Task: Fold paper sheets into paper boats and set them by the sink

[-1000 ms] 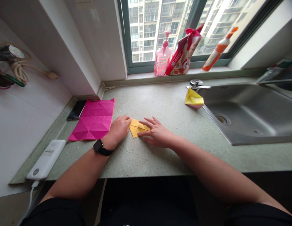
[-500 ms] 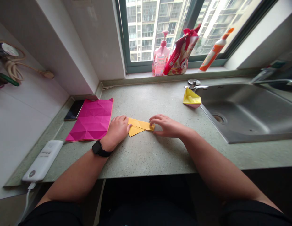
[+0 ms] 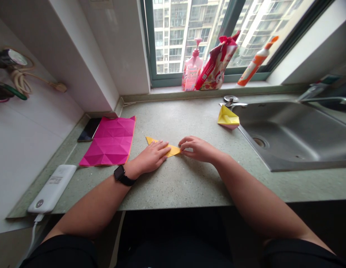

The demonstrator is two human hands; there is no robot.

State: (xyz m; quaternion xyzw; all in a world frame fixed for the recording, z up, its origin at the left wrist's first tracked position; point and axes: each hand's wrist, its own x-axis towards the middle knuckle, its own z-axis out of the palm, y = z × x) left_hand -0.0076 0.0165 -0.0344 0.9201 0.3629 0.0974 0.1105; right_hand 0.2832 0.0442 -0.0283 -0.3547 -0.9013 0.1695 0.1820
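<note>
A folded orange-yellow paper (image 3: 173, 150) lies on the counter between my hands. My left hand (image 3: 152, 158) rests on its middle, palm down with fingers stretched out, hiding part of the folds. The paper's left point sticks out beyond my fingers. At the right tip, the thumb and fingers of my right hand (image 3: 195, 148) pinch the paper. Left of my left hand are creased magenta sheets (image 3: 110, 141) with orange edges showing. A yellow folded paper piece (image 3: 228, 117), pinkish underneath, stands by the sink.
The steel sink (image 3: 295, 137) is set into the counter at right. A phone (image 3: 89, 129) lies beside the magenta sheets, and a white power bank (image 3: 52, 189) with a cable is at the left edge. A pink pump bottle (image 3: 191, 70), red bag (image 3: 217, 67) and orange-white bottle (image 3: 253, 66) line the windowsill.
My left hand has slid right, from the paper's left end onto its middle. My right fingers have closed on the right tip. The paper now looks narrower, with a pointed left end.
</note>
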